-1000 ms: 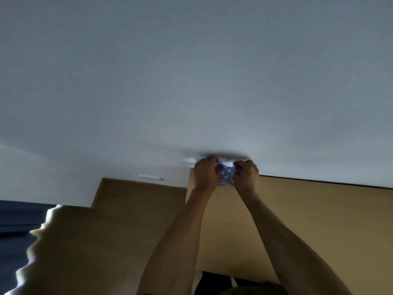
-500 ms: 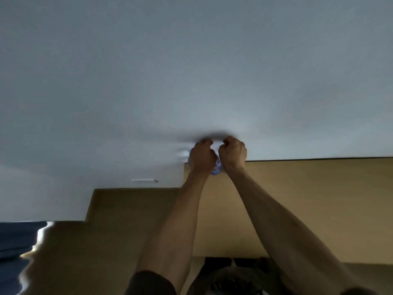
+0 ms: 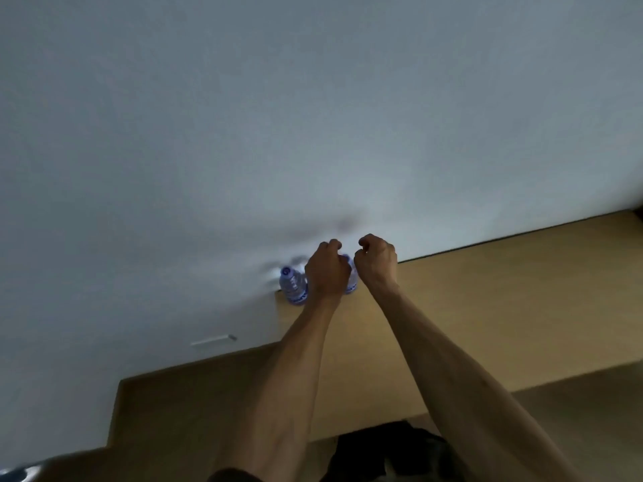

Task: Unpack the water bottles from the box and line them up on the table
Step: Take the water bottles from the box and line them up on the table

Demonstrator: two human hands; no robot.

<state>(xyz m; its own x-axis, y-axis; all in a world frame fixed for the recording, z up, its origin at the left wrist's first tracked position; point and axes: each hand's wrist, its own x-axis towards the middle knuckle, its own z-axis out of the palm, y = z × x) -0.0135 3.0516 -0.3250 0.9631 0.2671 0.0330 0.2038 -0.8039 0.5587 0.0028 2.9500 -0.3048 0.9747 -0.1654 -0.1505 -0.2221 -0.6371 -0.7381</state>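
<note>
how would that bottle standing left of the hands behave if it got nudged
The water bottle stands upright and looks tall for its small base, so a nudge near the cap would probably tip it. Its round body would then likely roll. It sits by the table corner, so it might drop off.

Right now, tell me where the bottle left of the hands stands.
In the head view, the bottle stands upright left of centre on the white table, at the cardboard box's corner, just left of the left hand.

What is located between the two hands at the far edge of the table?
In the head view, a water bottle stands between the left hand and the right hand, mostly hidden by them.
</note>
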